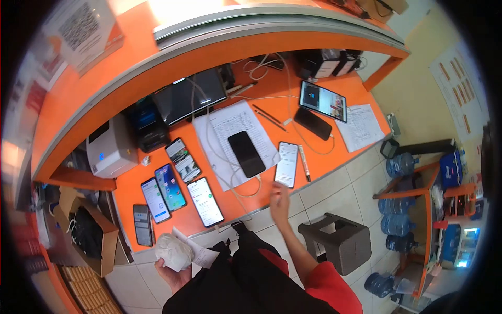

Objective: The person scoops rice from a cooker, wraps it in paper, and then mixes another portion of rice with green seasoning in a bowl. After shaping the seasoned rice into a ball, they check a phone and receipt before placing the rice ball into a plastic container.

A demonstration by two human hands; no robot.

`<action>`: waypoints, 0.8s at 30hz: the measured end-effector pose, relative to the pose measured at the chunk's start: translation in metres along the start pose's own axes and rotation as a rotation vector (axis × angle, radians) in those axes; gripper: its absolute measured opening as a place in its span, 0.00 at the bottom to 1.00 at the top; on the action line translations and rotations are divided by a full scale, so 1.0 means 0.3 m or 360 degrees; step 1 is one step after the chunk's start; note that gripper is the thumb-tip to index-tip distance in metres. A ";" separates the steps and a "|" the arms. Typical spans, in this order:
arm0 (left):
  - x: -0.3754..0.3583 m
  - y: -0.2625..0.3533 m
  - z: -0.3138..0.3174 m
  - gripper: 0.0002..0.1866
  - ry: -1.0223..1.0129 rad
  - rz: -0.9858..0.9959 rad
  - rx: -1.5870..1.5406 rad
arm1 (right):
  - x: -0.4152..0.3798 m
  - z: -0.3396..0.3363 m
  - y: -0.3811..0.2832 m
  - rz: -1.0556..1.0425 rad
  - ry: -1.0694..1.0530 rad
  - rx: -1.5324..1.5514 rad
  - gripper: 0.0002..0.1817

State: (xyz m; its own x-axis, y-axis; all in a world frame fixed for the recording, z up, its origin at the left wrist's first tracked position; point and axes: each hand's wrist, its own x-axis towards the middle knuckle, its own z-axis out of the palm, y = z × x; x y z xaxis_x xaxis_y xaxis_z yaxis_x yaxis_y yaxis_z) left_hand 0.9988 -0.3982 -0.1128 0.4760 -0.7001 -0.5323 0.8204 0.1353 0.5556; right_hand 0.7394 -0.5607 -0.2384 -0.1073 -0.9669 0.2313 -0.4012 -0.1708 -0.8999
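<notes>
My left hand (170, 274) is wrapped round a white wrapped bundle (173, 251) at the lower left, with a printed paper slip (203, 256) beside it. My right hand (280, 200) is at the desk's front edge, just below a phone with a lit white screen (286, 164); its fingers are bent, and anything between them is too small to make out. Left of that phone, a dark phone (247, 154) lies on papers. Several more phones lie at the left, among them one with a white screen (205, 202) near the front edge.
A tablet (323, 101) and a black phone (312, 124) lie at the desk's right. Cables cross the orange desk (326, 165). A printer (111, 149) and monitor (192, 96) stand behind. A grey stool (336, 243) is on the floor, with water bottles (396, 225) at the right.
</notes>
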 end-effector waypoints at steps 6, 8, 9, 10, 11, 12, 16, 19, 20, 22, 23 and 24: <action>-0.046 0.128 -0.067 0.34 0.0007 0.0263 -0.0115 | -0.124 0.273 -0.560 0.0026 -0.1649 0.1100 0.16; -0.068 0.179 -0.094 0.35 0.0047 0.0357 -0.0162 | -0.164 0.337 -0.682 -0.0077 -0.2096 0.1002 0.20; -0.092 0.214 -0.115 0.35 0.0083 0.0444 -0.0197 | -0.210 0.391 -0.695 0.0062 -0.2202 0.0953 0.23; -0.115 0.253 -0.145 0.35 0.0160 0.0575 -0.0247 | -0.245 0.447 -0.712 -0.0032 -0.2251 0.0895 0.22; -0.126 0.291 -0.192 0.35 0.0125 0.0521 -0.0351 | -0.295 0.499 -0.732 0.0070 -0.2231 0.1007 0.22; -0.149 0.338 -0.233 0.34 0.0091 0.0490 -0.0455 | -0.342 0.538 -0.772 0.0187 -0.2235 0.1115 0.22; -0.284 0.527 -0.397 0.33 0.0052 0.0738 -0.0681 | -0.533 0.705 -0.958 0.0115 -0.2614 0.1124 0.19; -0.457 0.664 -0.570 0.33 0.0146 0.0920 -0.0805 | -0.754 0.821 -1.117 0.0070 -0.2915 0.1215 0.18; -0.526 0.703 -0.643 0.33 0.0208 0.1045 -0.0853 | -0.839 0.859 -1.157 0.0032 -0.3061 0.1216 0.18; -0.666 0.774 -0.802 0.35 0.0227 0.1160 -0.0882 | -1.033 0.927 -1.231 0.0028 -0.3255 0.1275 0.15; -0.738 0.808 -0.876 0.35 0.0286 0.1259 -0.0887 | -1.135 0.946 -1.282 0.0025 -0.3353 0.1238 0.14; -0.811 0.833 -0.944 0.35 0.0333 0.1341 -0.0917 | -1.238 0.963 -1.322 0.0003 -0.3452 0.1233 0.14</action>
State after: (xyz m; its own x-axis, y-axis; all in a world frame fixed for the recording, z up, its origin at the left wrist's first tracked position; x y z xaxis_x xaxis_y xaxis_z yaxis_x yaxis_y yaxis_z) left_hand 1.1778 0.0044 -0.0254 0.9651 -0.0954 -0.2440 0.1976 0.8767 0.4385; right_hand 1.2013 -0.1885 -0.0744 0.9007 0.4215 0.1053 -0.0423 0.3262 -0.9443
